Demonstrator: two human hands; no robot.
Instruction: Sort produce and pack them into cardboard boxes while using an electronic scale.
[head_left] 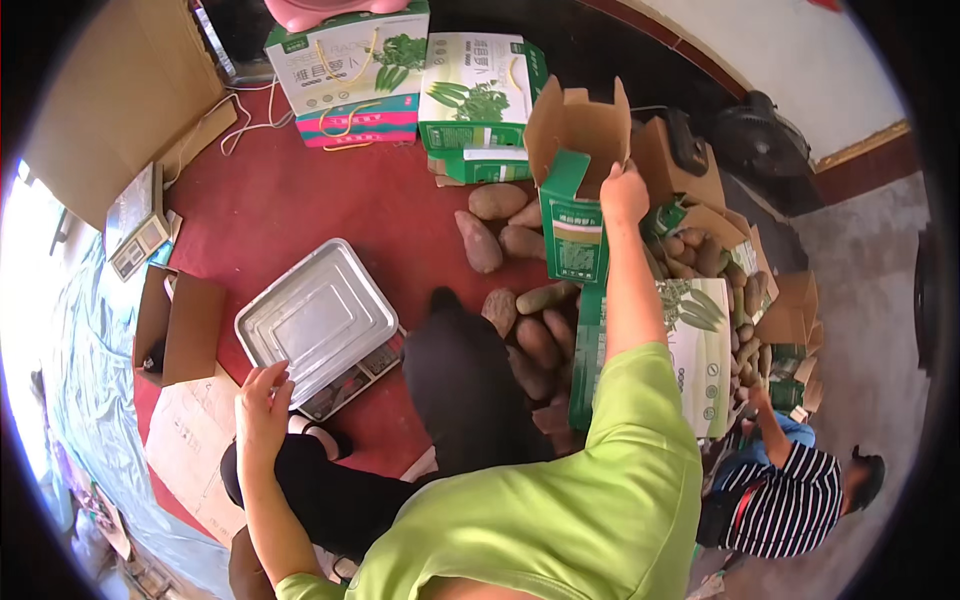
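My right arm reaches forward, and my right hand [625, 195] is closed on the edge of an upright green carton [577, 235] with its brown flaps standing open. My left hand [263, 395] hangs beside the near corner of a shallow metal tray [320, 310], fingers loosely bent and apart, with nothing seen in them. Whether its fingertips touch the tray's rim I cannot tell. Under the tray is a scale [352, 385]. Large brownish-red tubers [480, 242] lie on the red floor covering left of the carton, and more tubers [538, 343] lie nearer me.
Printed vegetable cartons [478, 85] stand at the back, and another carton [705, 350] lies under my right arm. Loose tubers [710, 258] fill the right side. A small brown box [185, 325] sits left. A person in a striped shirt [790, 505] works at right; a black fan [760, 135] stands behind.
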